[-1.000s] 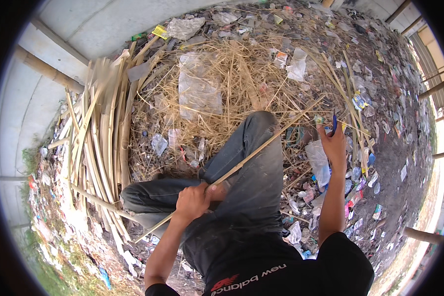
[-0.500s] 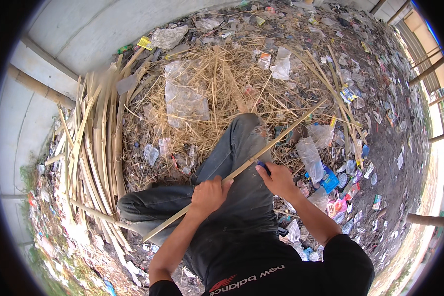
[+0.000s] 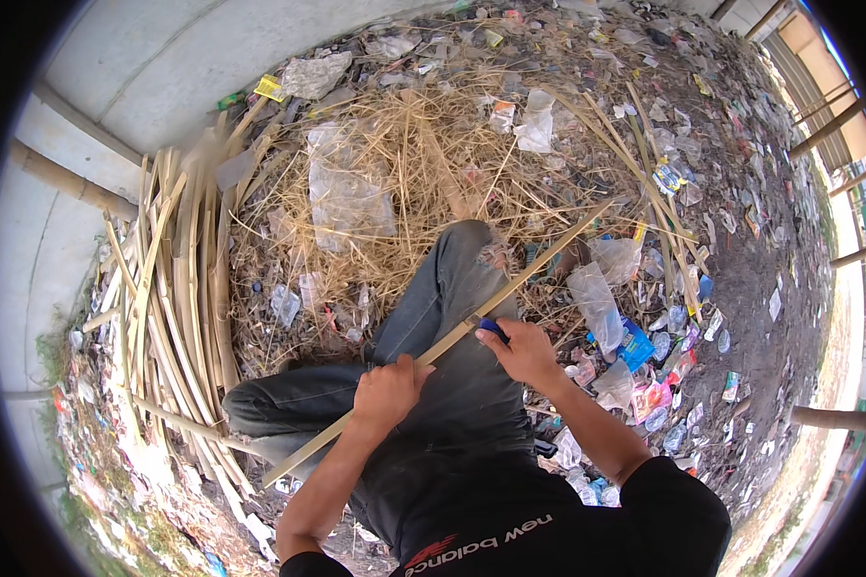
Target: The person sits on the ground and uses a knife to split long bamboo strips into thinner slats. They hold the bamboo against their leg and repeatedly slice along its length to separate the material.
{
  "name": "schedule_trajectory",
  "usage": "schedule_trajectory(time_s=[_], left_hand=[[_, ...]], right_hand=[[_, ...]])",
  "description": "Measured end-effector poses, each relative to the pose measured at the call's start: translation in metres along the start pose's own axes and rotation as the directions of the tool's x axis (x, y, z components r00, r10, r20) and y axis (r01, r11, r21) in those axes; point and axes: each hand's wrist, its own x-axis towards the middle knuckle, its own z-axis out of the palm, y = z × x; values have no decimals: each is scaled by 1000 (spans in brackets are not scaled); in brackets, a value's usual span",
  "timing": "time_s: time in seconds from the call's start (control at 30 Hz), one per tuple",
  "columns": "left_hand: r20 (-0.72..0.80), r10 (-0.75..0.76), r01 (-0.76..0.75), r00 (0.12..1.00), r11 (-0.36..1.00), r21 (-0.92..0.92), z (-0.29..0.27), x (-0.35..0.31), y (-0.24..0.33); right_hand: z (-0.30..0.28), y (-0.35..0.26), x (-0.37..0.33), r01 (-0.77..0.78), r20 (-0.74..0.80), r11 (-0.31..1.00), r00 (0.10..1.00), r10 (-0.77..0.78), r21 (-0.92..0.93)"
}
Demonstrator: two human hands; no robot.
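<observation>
A long, narrow bamboo strip [image 3: 539,261] lies slanted across my lap, its upper end to the far right and its lower end to the near left. My left hand [image 3: 389,390] is closed around its lower half, thumb along the strip. In my right hand [image 3: 529,353] is a small tool with a dark blue handle [image 3: 493,330], seemingly a knife, held against the strip by my knee. Fingers cover most of the tool, and its blade cannot be made out clearly. My legs in worn dark jeans [image 3: 433,288] are folded under the strip.
Many split bamboo strips [image 3: 188,279] are piled at my left, by a pale wall [image 3: 164,48]. Ahead lies a heap of thin shavings [image 3: 423,163] with a clear plastic sheet [image 3: 351,192]. More strips [image 3: 649,183] lie at right among scattered plastic litter [image 3: 635,344]. Poles [image 3: 832,417] stand beyond.
The whole view has shifted slightly. Both hands, the blue-handled tool and the strip sit a little farther left, and the strip's near end is slightly lower. Both grips are kept.
</observation>
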Motion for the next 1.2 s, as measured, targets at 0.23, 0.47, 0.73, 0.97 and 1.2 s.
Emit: schedule_trajectory(time_s=[0.23,0.47,0.73,0.97,1.2], left_hand=[[17,19,-20,1000,999,45,-26,-52,-41],[49,-95,86,994,984,153,-68,-169,-122],[0,-158,157,987,981,111,-58,-268,-197],[45,-191,193,981,980,-46,-39,-202,-149],[81,-151,164,985,965,-206,-34,-177,-159]], right_hand=[[1,2,1,-119,-4,987,993,120,109],[1,36,19,-234,-168,961,951,258,148],[-84,187,65,-329,-518,877,712,473,349],[-86,86,49,-131,-394,916,873,288,379],[-20,9,12,-59,-77,908,992,100,416]])
